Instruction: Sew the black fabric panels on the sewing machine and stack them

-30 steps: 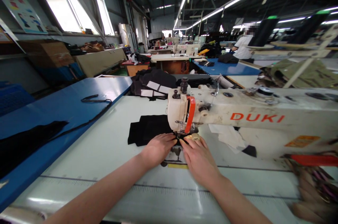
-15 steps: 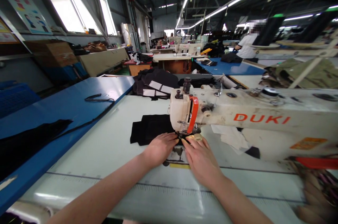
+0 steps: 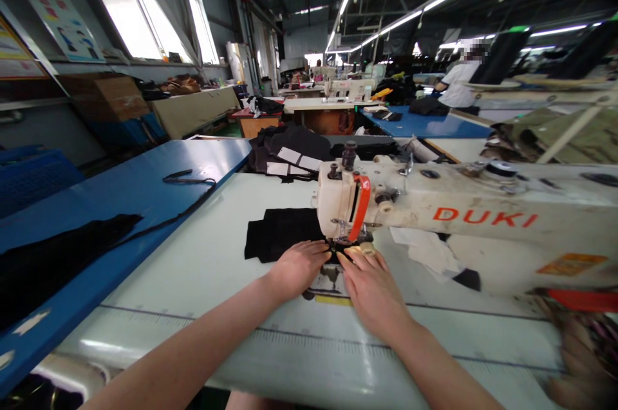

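A black fabric piece (image 3: 284, 230) with a stepped left edge lies under the head of a white sewing machine (image 3: 473, 204) lettered DUKI. My left hand (image 3: 299, 267) is at its near edge, fingers close together and tips pressed on the cloth just left of the needle. On the other side of the needle, my right hand (image 3: 371, 284) has thumb and bent fingers closed at the cloth. Both hands partly cover the fabric, and the exact grip under the fingertips is hidden. The orange lever guard (image 3: 359, 209) stands above the needle area.
A blue table (image 3: 159, 204) on the left carries black cloth (image 3: 72, 246) and a dark cord. Dark pieces with white labels (image 3: 297, 158) are piled behind the machine. White scraps (image 3: 429, 252) lie under its arm. A person in a white top (image 3: 458, 85) is further back.
The whole view has shifted slightly, so things appear a little further right. Both hands stay at the needle on the black fabric, with barely any visible movement.
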The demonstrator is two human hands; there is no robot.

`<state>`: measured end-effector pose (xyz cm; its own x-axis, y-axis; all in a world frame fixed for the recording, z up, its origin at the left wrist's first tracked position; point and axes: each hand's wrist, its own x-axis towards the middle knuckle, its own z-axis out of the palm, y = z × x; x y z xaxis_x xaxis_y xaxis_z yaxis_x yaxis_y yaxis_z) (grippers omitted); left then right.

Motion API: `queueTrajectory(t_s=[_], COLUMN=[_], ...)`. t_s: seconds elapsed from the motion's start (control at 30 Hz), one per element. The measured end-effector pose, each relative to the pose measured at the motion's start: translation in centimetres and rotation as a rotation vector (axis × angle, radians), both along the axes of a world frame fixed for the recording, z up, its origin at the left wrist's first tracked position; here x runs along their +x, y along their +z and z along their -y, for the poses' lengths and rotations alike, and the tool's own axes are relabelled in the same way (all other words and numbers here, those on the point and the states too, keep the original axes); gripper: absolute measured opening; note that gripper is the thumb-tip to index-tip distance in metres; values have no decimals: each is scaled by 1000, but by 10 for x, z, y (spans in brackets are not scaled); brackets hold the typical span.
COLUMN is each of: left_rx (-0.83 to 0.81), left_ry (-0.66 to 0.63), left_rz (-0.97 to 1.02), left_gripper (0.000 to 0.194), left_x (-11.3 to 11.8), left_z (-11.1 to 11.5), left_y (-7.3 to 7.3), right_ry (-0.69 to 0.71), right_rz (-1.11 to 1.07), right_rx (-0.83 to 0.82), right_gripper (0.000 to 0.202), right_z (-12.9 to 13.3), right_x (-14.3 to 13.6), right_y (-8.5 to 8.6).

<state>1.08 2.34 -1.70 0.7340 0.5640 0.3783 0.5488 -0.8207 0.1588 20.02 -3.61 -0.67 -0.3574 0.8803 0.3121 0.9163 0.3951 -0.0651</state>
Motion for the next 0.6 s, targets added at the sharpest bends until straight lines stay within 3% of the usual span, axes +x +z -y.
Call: queueTrajectory(t_s=[0.13, 0.27, 0.4, 0.6], left_rx=[40, 79, 109, 99], left_ry=[-16, 18, 54, 99], left_rz=[-42, -89, -123, -95], left_gripper=[24, 25, 27, 28], left_x=[-11, -37, -56, -64], left_z=[20, 76, 127, 148], left_y=[5, 14, 20, 18], right_ry=[102, 304, 423, 393], right_rz=[-80, -192, -170, -176], right_rx=[10, 3, 31, 42], right_gripper=[32, 30, 35, 33], right_z=[11, 42, 65, 76], right_x=[0, -2, -2, 0], right_y=[5, 6, 0, -5])
